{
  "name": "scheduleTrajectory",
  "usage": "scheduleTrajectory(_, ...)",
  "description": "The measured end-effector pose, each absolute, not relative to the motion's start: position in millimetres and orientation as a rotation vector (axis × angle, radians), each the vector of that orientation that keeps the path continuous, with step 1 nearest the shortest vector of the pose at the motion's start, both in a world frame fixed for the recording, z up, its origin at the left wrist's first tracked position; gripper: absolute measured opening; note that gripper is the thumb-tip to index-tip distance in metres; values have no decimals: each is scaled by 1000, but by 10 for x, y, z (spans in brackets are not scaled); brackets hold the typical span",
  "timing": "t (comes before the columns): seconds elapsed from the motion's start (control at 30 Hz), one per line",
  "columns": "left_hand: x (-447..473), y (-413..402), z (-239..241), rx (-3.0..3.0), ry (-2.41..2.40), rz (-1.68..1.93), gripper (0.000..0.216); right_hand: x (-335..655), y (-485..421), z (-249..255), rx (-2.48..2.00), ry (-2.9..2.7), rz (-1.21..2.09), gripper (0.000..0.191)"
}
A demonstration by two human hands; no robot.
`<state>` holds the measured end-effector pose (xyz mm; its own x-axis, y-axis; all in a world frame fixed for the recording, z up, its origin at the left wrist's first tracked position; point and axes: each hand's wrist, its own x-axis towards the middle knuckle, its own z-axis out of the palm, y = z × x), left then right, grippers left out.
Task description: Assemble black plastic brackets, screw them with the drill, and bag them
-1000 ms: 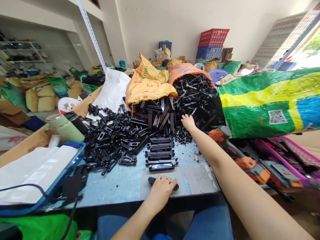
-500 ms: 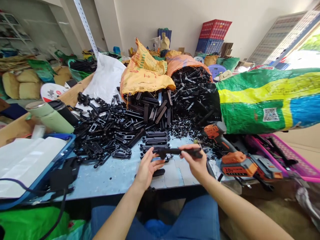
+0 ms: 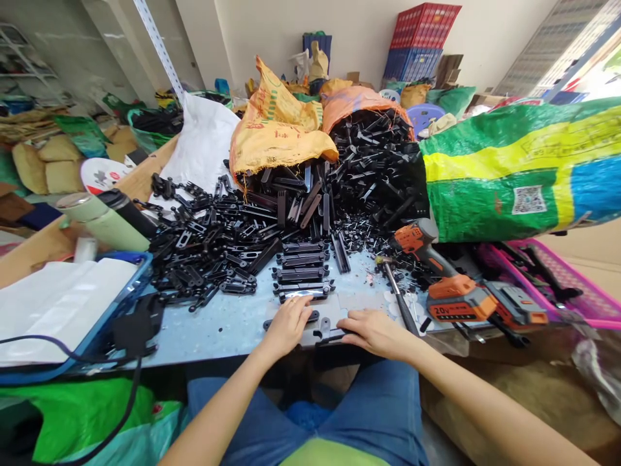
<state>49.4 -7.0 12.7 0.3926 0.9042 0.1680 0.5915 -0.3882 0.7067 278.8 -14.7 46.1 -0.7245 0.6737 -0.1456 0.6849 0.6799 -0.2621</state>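
At the front of the bench, my left hand (image 3: 290, 323) lies with its fingers stretched out over a black handle piece (image 3: 314, 316), whose ends show on either side. My right hand (image 3: 373, 333) has fingers and thumb around the right end of a dark slim bar (image 3: 334, 334) along the bench edge. A grey wrench-like head (image 3: 325, 325) stands up from this bar between the hands. Just beyond them, several black folding multi-tools (image 3: 301, 273) lie in a stacked row. Two slim black handle plates (image 3: 341, 252) lie right of that row.
A hammer (image 3: 400, 296) and an orange cordless drill (image 3: 446, 285) lie to the right, near a pink basket (image 3: 589, 317). Black metal parts (image 3: 198, 252) heap up on the left. Sacks (image 3: 286, 145) spill more parts at the back. A blue tray (image 3: 145, 268) holds papers.
Both hands have come down toward me to the bench edge, and the black bar has come down with the right hand. The left hand has turned palm down. The camera view has shifted slightly.
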Motion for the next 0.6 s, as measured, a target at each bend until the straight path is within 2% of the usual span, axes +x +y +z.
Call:
scheduleTrajectory(0.1, 424, -27, 75, 2274, 1281, 437, 33, 2751, -162, 293, 1081, 2831, -324, 40)
scheduleTrajectory(0.17, 444, -49, 81, 2320, 1299, 361, 35, 2701, -158, 224, 1102, 2817, -296, 39)
scheduleTrajectory(0.33, 510, -158, 85, 2385, 1353, 400, 62, 2587, -215, 252, 1248, 2787, -147, 35)
scheduleTrajectory(0.6, 431, -209, 26, 2391, 1271, 582, 38, 2482, -287, 451, 1256, 2819, 28, 27)
